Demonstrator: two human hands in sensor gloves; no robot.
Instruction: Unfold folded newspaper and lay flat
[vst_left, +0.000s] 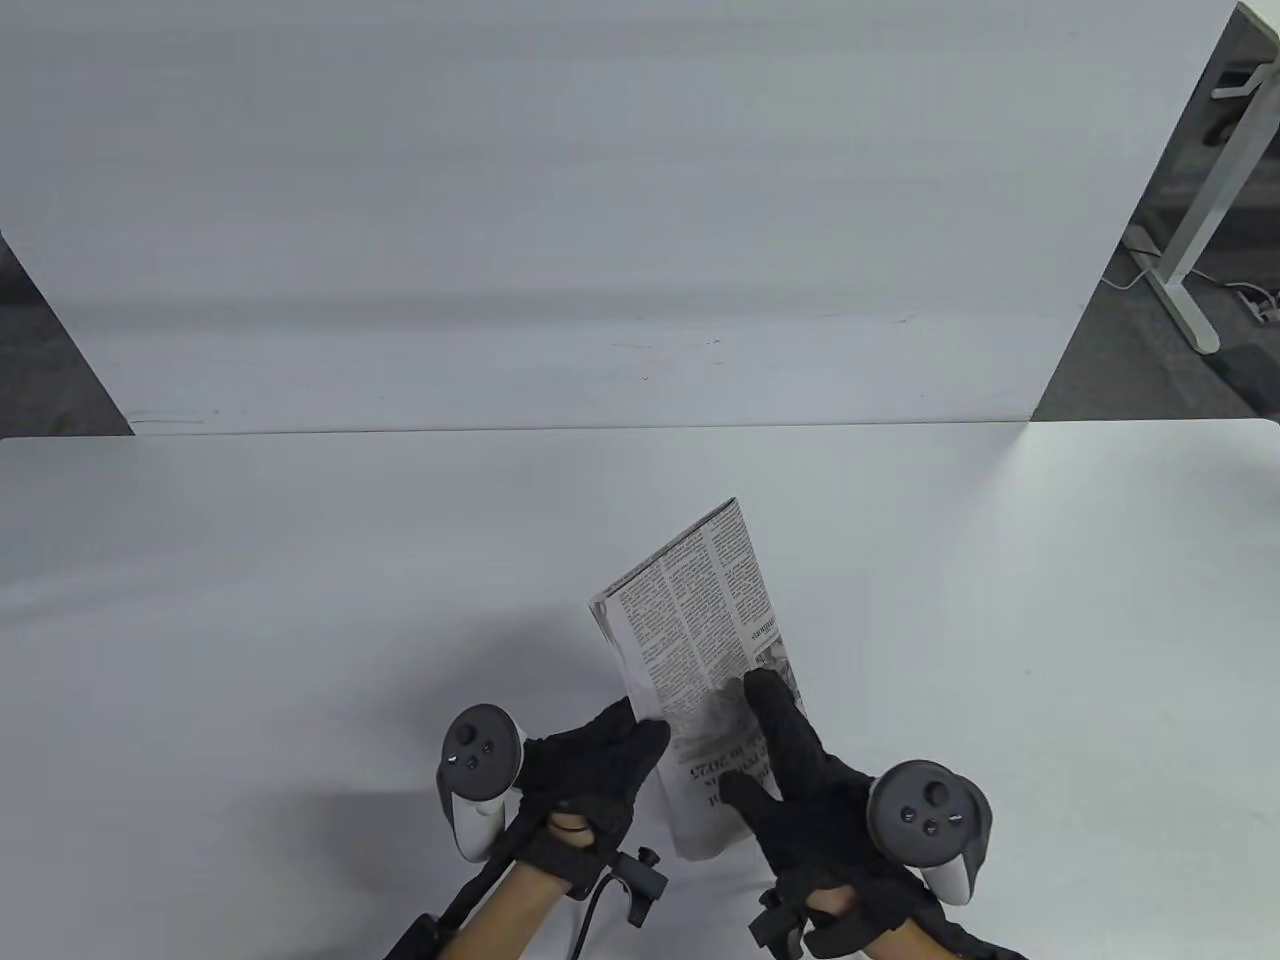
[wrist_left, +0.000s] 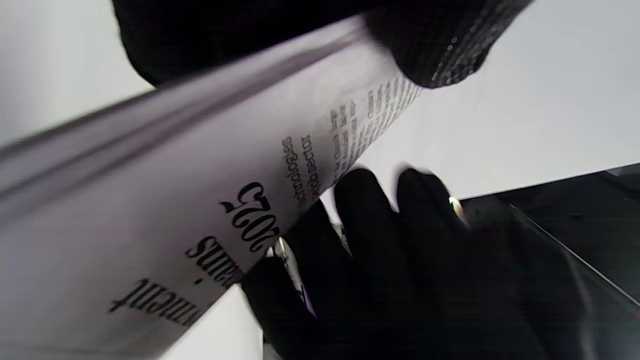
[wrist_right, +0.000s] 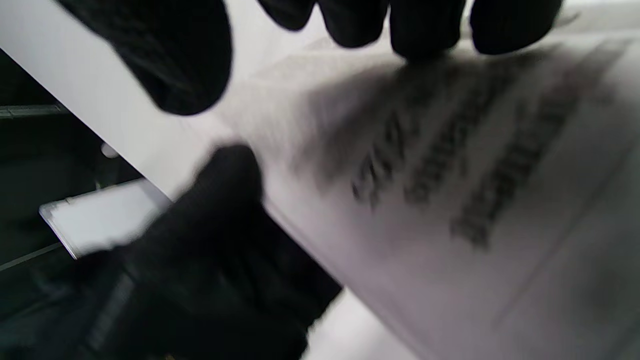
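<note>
A folded newspaper (vst_left: 690, 640) lies slanted on the near white table (vst_left: 250, 600), its headline end toward me. My left hand (vst_left: 640, 735) grips the paper's left edge near the bottom, fingers curled round it. The left wrist view shows that edge of the newspaper (wrist_left: 200, 190) lifted, running under my left fingers (wrist_left: 440, 45). My right hand (vst_left: 755, 740) rests on top of the paper, with the fingers straight and the thumb spread. In the right wrist view those fingertips (wrist_right: 425, 30) touch the blurred newspaper (wrist_right: 450, 175).
A second white table (vst_left: 600, 200) butts against the far edge of the near one. Dark floor shows at both far corners. A white table leg (vst_left: 1200, 230) and some cables stand at the upper right.
</note>
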